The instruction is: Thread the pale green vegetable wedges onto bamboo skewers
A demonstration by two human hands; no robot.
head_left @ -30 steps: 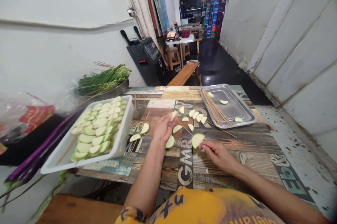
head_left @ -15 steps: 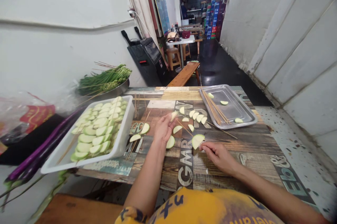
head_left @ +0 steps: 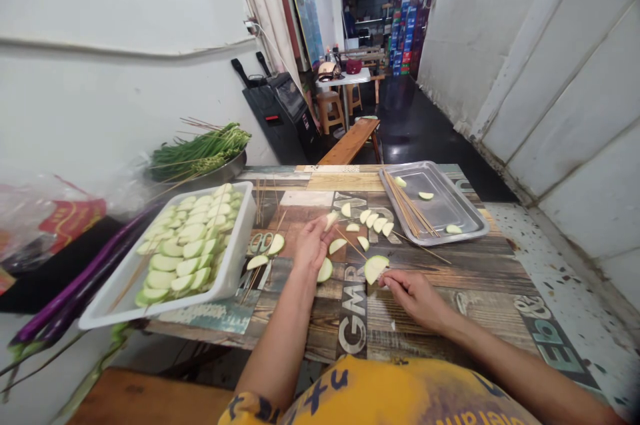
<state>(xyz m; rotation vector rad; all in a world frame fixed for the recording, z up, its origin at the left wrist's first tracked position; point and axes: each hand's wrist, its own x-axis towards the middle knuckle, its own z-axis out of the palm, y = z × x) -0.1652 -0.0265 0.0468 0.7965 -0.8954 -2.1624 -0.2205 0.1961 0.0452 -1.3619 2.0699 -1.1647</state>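
Head view: left of the tray (head_left: pixel 445 212), the grip of the right hand (head_left: pixel 413 293) is closed at the big slice (head_left: pixel 375 268), perhaps on its skewer (head_left: pixel 351 242); the left hand (head_left: pixel 311 245) pinches a small slice (head_left: pixel 331 219). A slanted push could split it or prick this hand.

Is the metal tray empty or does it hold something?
Not empty: in the tray lie three pale slices, and sticks rest along its left side.

I read "GMR" on the desk (head_left: pixel 480 272) toward five o'clock, "&" and "Eb" at four; from here, the yellow shirt's (head_left: pixel 390 395) lettering at six is partly legible.
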